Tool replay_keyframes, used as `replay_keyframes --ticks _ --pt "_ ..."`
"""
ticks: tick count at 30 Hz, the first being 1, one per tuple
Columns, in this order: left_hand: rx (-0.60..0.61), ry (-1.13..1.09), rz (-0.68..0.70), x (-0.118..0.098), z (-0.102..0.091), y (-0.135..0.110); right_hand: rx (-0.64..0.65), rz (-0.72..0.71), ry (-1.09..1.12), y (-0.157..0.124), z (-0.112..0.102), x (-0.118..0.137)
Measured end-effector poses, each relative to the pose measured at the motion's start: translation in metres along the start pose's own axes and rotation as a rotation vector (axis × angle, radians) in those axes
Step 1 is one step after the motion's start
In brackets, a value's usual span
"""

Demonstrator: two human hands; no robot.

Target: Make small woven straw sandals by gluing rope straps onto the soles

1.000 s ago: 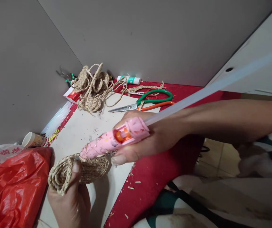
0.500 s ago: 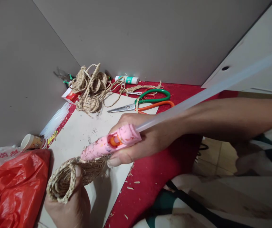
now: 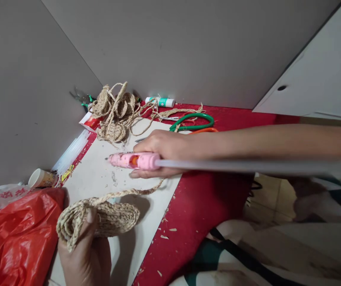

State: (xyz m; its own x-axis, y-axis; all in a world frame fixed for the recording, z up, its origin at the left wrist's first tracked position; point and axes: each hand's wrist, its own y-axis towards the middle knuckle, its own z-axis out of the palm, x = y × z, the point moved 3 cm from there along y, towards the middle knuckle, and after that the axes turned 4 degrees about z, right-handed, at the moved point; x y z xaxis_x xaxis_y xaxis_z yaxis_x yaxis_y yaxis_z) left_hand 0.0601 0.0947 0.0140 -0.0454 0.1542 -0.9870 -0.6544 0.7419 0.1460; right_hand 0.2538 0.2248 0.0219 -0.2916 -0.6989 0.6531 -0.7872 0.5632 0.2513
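My left hand point(image 3: 83, 254) is closed round a woven slipper point(image 3: 118, 218) of braided straw cord, its thumb pressing on the rim of the opening. A loose length of braided cord point(image 3: 140, 192) trails from the slipper's upper edge to the right. Above and apart from the slipper, my right hand point(image 3: 164, 149) grips a pink glue gun point(image 3: 122, 160), its nozzle pointing left. A long translucent glue stick point(image 3: 206, 165) sticks out of the gun's back end, blurred. Behind the right hand lie scissors with green and orange handles point(image 3: 192, 121), their blades mostly hidden.
Coils of braided cord point(image 3: 113, 111) are heaped at the back, beside a white and green tube point(image 3: 160, 102). Glue sticks point(image 3: 72, 149), a paper cup point(image 3: 42, 178) and a red plastic bag point(image 3: 18, 226) line the left. White board point(image 3: 93, 171) covers part of the red tabletop point(image 3: 194, 202).
My right hand has lifted the glue gun off the slipper, moving it up and slightly left and levelling it. The loose cord now shows, and the scissors are more covered.
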Motion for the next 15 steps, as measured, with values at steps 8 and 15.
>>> replay_keyframes --ticks 8,15 --pt "-0.06 -0.003 -0.238 0.008 -0.01 -0.002 0.152 0.161 -0.43 0.018 0.0 -0.039" --pt "0.031 0.095 -0.219 0.002 0.002 -0.015 0.061 0.007 0.525 0.005 0.004 -0.002"
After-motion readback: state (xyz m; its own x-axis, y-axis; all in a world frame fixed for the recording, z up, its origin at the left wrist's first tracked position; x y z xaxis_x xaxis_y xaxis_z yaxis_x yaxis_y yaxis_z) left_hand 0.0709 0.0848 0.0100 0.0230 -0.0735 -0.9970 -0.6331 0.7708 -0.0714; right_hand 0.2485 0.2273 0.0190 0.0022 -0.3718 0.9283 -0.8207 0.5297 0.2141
